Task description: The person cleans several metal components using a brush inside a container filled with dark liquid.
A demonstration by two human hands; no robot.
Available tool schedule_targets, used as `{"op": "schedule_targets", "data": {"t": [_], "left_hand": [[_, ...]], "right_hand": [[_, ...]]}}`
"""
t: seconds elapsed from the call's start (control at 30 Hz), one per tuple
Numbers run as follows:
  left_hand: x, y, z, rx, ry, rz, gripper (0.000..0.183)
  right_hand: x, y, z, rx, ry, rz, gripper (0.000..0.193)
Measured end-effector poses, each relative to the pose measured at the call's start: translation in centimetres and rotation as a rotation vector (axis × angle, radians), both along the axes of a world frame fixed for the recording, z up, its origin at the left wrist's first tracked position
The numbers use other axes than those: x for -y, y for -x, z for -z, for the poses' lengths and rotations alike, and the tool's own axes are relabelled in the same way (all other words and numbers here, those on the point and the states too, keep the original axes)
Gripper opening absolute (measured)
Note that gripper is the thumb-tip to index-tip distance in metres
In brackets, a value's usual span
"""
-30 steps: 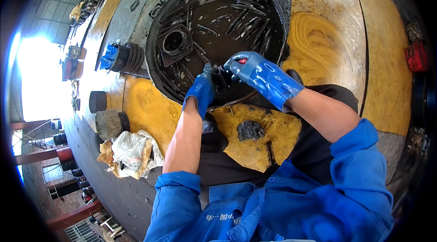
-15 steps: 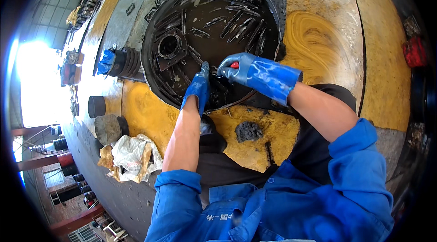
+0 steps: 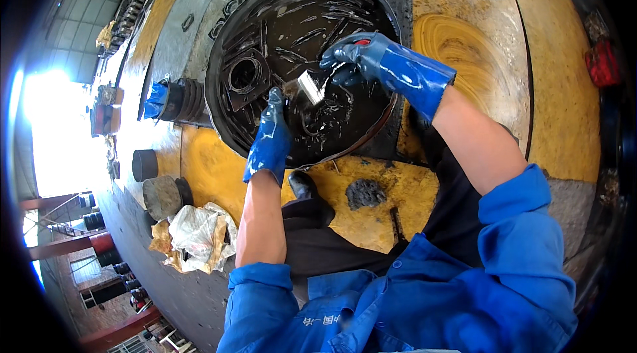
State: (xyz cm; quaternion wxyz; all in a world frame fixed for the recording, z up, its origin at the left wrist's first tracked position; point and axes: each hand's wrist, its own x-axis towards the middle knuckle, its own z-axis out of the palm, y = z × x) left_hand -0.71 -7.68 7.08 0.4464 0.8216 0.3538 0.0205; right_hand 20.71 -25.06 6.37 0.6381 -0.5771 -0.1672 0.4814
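In front of me is a wide round metal tub (image 3: 217,111) of dark liquid holding several long, thin dark pieces (image 3: 308,36). A square dark part with a round hole (image 3: 247,93) lies at its left side. My left hand (image 3: 271,134), in a blue rubber glove, is over the near left of the tub, its fingers closed at the edge of a shiny flat metal piece (image 3: 310,88). My right hand (image 3: 371,61), gloved alike, is curled around a red-handled tool (image 3: 362,42); its working end is hard to make out. Splashes and ripples show below the metal piece.
A dark lump (image 3: 365,194) sits on the yellow floor plate between my legs. To the left are crumpled plastic and paper (image 3: 196,237), short cylinders (image 3: 161,198) and a ribbed dark part with blue wrapping (image 3: 176,99). Several nuts (image 3: 232,6) lie beyond the tub.
My hands have moved apart and up from the near side of the tub, the right one farther away. The shiny metal piece now shows between them, with splashing liquid below.
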Motion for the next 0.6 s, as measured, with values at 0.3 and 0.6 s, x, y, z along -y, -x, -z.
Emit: {"op": "schedule_targets", "data": {"t": [0.3, 0.6], "left_hand": [[-4.7, -1.8, 4.3, 0.442, 0.704, -0.493, 0.048], [-4.3, -1.8, 4.4, 0.736, 0.633, -0.4, 0.045]], "right_hand": [[0.9, -2.0, 1.6, -0.21, -0.07, 0.126, 0.024], [0.8, -1.9, 3.3, -0.449, -0.13, 0.204, 0.033]]}}
